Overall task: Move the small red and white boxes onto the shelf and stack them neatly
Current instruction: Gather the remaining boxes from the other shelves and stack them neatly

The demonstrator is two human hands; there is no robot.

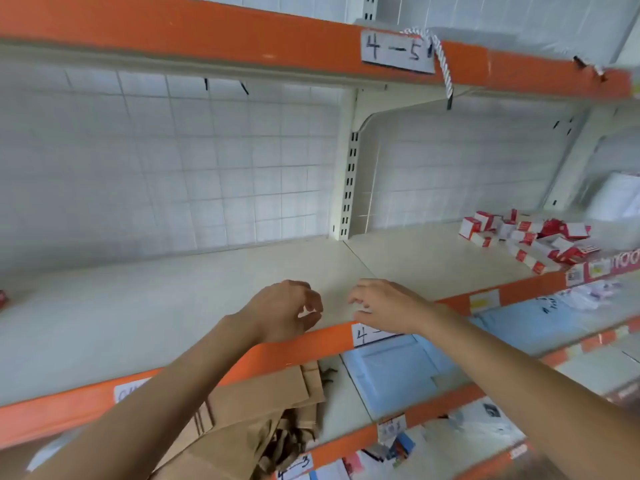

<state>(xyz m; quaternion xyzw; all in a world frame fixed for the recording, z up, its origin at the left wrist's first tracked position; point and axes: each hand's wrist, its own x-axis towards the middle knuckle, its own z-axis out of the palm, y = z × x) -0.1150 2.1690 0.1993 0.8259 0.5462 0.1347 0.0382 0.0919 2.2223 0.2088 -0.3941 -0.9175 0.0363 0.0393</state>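
A jumbled pile of several small red and white boxes (530, 237) lies on the cream shelf (173, 299) at the far right. One more red box (2, 298) peeks in at the left edge. My left hand (280, 311) and my right hand (384, 306) hover side by side over the shelf's front edge near the middle. Both have loosely curled fingers and hold nothing. The pile is well to the right of both hands.
Orange rails edge each shelf; a paper label "4-5" (396, 50) and a white twisted cord (443, 64) hang on the upper rail. Below are brown paper bags (263, 403) and light blue packets (398, 372). A slotted upright (348, 181) divides the wire-grid back.
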